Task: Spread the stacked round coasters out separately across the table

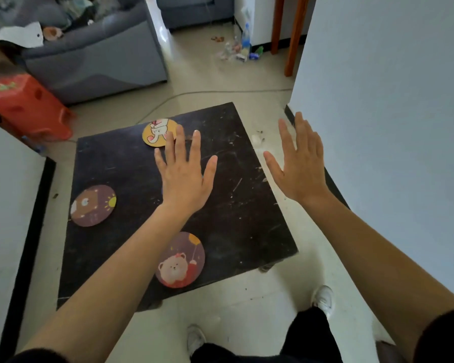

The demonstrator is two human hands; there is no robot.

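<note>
Three round coasters lie apart on a low black table [247, 205]. A yellow one with a rabbit [155, 132] is at the far edge. A purple one with a brown bear [93, 205] is at the left edge. A purple one with a white bear and a balloon [181, 260] is at the near edge. My left hand [185, 174] hovers flat over the table's middle, fingers spread, its fingertips covering part of the rabbit coaster. My right hand [298, 163] is open over the floor beyond the table's right edge. Neither hand holds anything.
A red plastic stool [29, 106] stands left of the table, a grey sofa [95, 56] behind it. White walls [391, 127] close in on the right and left. Bottles and litter [240, 48] lie on the floor far back. My feet in white shoes [323, 299] are below.
</note>
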